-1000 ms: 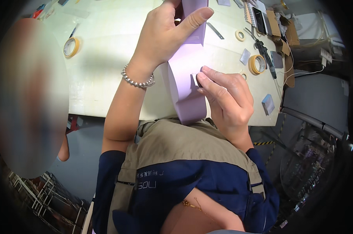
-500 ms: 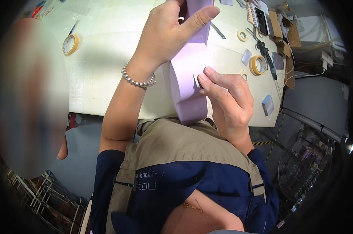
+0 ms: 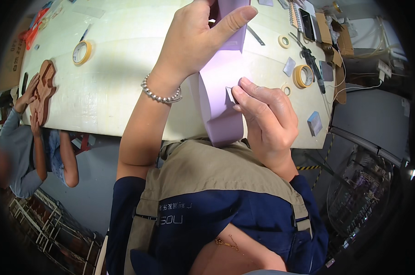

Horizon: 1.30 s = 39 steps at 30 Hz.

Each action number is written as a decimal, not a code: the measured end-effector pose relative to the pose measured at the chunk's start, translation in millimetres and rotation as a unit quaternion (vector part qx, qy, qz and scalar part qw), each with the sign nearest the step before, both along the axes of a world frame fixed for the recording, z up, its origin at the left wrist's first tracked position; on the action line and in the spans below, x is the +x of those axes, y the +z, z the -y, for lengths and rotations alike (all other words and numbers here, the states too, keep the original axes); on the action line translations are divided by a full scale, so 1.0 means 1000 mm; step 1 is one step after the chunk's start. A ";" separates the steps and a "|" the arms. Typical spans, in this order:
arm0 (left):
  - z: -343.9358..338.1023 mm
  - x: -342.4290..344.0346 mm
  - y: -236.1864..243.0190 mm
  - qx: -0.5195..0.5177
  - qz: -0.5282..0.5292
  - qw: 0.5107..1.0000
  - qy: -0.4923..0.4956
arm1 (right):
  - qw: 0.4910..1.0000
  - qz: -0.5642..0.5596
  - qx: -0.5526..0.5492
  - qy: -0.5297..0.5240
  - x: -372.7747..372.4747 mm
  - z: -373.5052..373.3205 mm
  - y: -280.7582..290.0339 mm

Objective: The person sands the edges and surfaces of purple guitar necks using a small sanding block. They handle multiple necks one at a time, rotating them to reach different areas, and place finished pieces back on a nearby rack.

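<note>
A glossy lilac guitar body (image 3: 222, 68) stands on its edge in front of me, its curved lower end against my apron at the table's near edge. My left hand (image 3: 205, 34) grips its upper part, thumb stretched across the near side; the fingers behind it are mostly hidden. Between the thumb and fingertips of my right hand (image 3: 269, 110) is a small folded piece of sandpaper (image 3: 230, 95), pressed to the lilac surface. Pale dust coats those fingers.
Tape rolls (image 3: 303, 76), a black pen-like tool (image 3: 312, 64) with a cord and a small blue-grey block (image 3: 314, 123) lie to the right. Another tape roll (image 3: 82, 52) is at left. Beyond it, a co-worker's hands (image 3: 32, 98) touch a brown wooden guitar body (image 3: 43, 89).
My right fingertips and the sandpaper have shifted very slightly left on the lilac surface. My left hand keeps its grip. The co-worker at far left, blurred over before, now shows.
</note>
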<state>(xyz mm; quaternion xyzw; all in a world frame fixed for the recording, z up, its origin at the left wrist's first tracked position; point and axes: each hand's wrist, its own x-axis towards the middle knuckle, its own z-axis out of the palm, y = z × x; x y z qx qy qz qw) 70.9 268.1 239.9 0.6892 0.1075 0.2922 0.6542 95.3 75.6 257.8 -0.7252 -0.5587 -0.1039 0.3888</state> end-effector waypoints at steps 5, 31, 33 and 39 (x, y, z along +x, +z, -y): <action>-0.002 -0.002 0.003 0.014 -0.013 1.000 -0.010 | 1.000 -0.001 0.008 0.001 0.002 -0.001 -0.002; 0.004 -0.002 0.004 -0.013 0.006 1.000 0.010 | 0.997 -0.053 0.058 -0.013 -0.003 0.008 -0.015; 0.010 -0.003 0.017 -0.025 -0.001 0.999 0.031 | 0.998 -0.016 0.066 -0.014 -0.001 0.005 -0.016; 0.008 -0.007 0.026 -0.008 -0.037 0.999 0.007 | 0.997 0.011 0.068 -0.019 -0.002 0.003 -0.018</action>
